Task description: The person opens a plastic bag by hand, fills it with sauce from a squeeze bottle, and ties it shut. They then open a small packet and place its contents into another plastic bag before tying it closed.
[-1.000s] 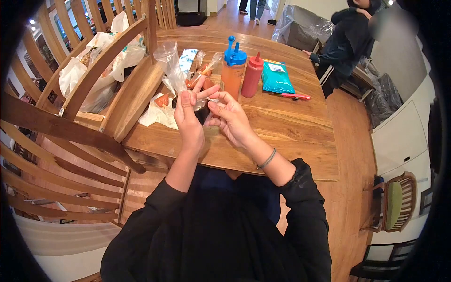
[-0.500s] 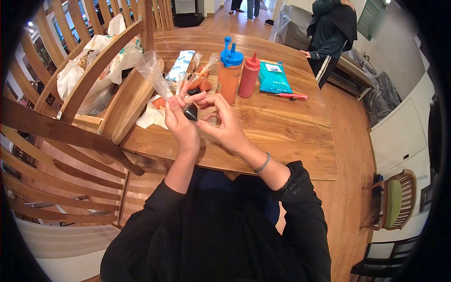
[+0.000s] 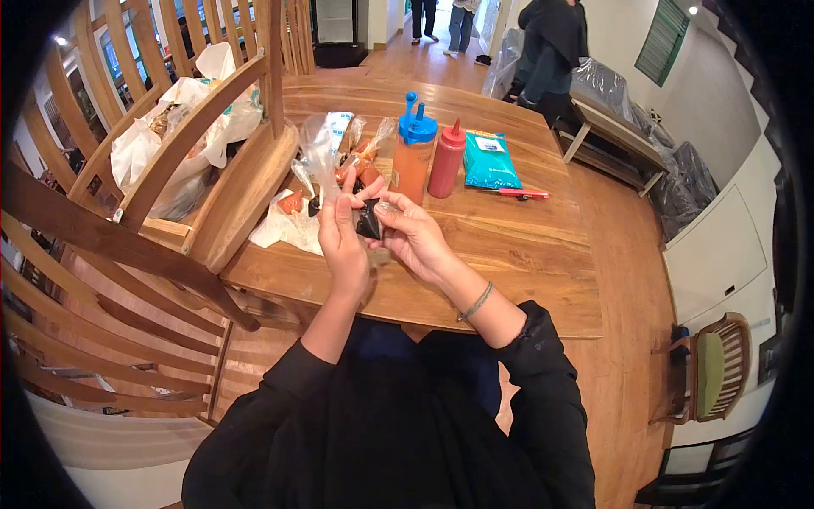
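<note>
A small clear plastic bag of dark sauce (image 3: 368, 219) is between my two hands above the near part of the table. My left hand (image 3: 343, 246) is closed around the bag, its clear upper part standing above the fingers. The fingers of my right hand (image 3: 414, 237) pinch the dark, filled part from the right. Just beyond lie several knotted bags of orange-red sauce (image 3: 360, 166) and a crumpled white paper (image 3: 275, 232). Behind my right hand stand a bottle of orange sauce with a blue cap (image 3: 412, 165) and a red squeeze bottle (image 3: 447, 161).
A teal packet (image 3: 492, 165) and a red pen (image 3: 519, 194) lie right of the bottles on the wooden table (image 3: 509, 254). On the left, a wooden chair (image 3: 246, 191) holds a white plastic bag (image 3: 182, 144). Another person (image 3: 551, 51) is beyond the far edge.
My right fingers have closed onto the dark sauce bag, which now shows more fully between my hands. The view has shifted slightly, and the person beyond the table has moved left and turned.
</note>
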Tool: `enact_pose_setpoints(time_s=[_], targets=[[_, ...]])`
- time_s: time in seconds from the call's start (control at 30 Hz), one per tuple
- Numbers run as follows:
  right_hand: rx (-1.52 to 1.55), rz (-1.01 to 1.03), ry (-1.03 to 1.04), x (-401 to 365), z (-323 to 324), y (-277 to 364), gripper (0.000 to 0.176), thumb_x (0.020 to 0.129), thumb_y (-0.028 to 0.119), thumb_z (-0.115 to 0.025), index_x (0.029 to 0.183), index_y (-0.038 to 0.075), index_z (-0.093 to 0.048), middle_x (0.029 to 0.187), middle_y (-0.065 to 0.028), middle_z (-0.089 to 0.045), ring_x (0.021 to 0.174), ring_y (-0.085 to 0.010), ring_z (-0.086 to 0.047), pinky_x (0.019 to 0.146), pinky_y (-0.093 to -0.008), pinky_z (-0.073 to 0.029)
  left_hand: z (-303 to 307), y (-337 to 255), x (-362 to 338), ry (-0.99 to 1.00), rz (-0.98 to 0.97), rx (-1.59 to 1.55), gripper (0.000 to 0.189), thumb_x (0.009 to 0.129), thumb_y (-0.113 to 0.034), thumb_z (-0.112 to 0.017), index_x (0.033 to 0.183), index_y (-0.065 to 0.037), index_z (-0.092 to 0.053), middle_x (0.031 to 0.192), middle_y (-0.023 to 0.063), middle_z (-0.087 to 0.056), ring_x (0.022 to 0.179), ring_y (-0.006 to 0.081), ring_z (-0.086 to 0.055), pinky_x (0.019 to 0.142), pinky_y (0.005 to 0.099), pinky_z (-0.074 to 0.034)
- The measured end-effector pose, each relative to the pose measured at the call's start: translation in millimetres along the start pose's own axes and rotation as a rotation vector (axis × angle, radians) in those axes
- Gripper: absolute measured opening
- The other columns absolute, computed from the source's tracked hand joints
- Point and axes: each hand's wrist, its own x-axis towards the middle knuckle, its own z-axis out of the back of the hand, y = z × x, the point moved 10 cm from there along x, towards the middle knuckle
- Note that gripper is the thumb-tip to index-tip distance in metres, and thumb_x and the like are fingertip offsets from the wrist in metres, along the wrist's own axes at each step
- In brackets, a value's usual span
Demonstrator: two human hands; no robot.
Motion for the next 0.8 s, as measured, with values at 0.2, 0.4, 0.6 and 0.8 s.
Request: enact_pose_setpoints(time_s=[0.2, 0.4, 0.6, 0.8], targets=[[-0.165, 0.072, 0.034, 1.5, -0.2, 6.3, 0.029, 0.102, 0.011, -0.057, 0.13, 0.006, -0.049, 0.109, -0.0124, -0.066, 0.086, -0.0193, -0.066, 0.073, -0.0312, -0.054, 0.1, -0.2, -1.5, -0.025, 0.048, 0.024, 0.034, 0.112, -0.03, -0.035, 0.103, -0.001, -0.05, 0.144, 0.0283, -0.052, 0.127, 0.029, -0.06, 0.107, 0.0367, -0.046], [-1.37, 0.824, -0.03, -41.6, -68.4, 60.5, 0.033, 0.084, 0.001, -0.064, 0.117, 0.008, -0.062, 0.107, -0.0143, -0.062, 0.099, -0.0359, -0.058, 0.087, -0.0415, -0.05, 21.1, 24.5, 3.4, -0.156, 0.159, -0.073, 0.038, 0.111, -0.033, -0.037, 0.112, 0.002, -0.053, 0.136, 0.0301, -0.058, 0.126, 0.0273, -0.059, 0.108, 0.0379, -0.044], [-1.466, 0.986, -0.11, -46.6, -67.8, 66.0, 0.047, 0.072, 0.001, -0.076, 0.117, 0.01, -0.069, 0.119, -0.01, -0.06, 0.108, -0.0301, -0.055, 0.088, -0.0403, -0.05, 18.5, 21.2, 0.2, -0.16, 0.122, -0.039, 0.038, 0.111, -0.035, -0.04, 0.109, 0.0, -0.055, 0.134, 0.0306, -0.059, 0.129, 0.0265, -0.056, 0.109, 0.0395, -0.041], [-0.803, 0.664, -0.062, -24.5, -34.2, 51.4, 0.038, 0.091, 0.007, -0.071, 0.127, 0.005, -0.057, 0.106, -0.0096, -0.068, 0.088, -0.0197, -0.062, 0.082, -0.0326, -0.052, 3.4, -3.8, -2.2, -0.118, 0.05, 0.009, 0.036, 0.112, -0.032, -0.037, 0.105, -0.001, -0.054, 0.136, 0.0271, -0.06, 0.135, 0.0247, -0.051, 0.112, 0.0385, -0.038]])
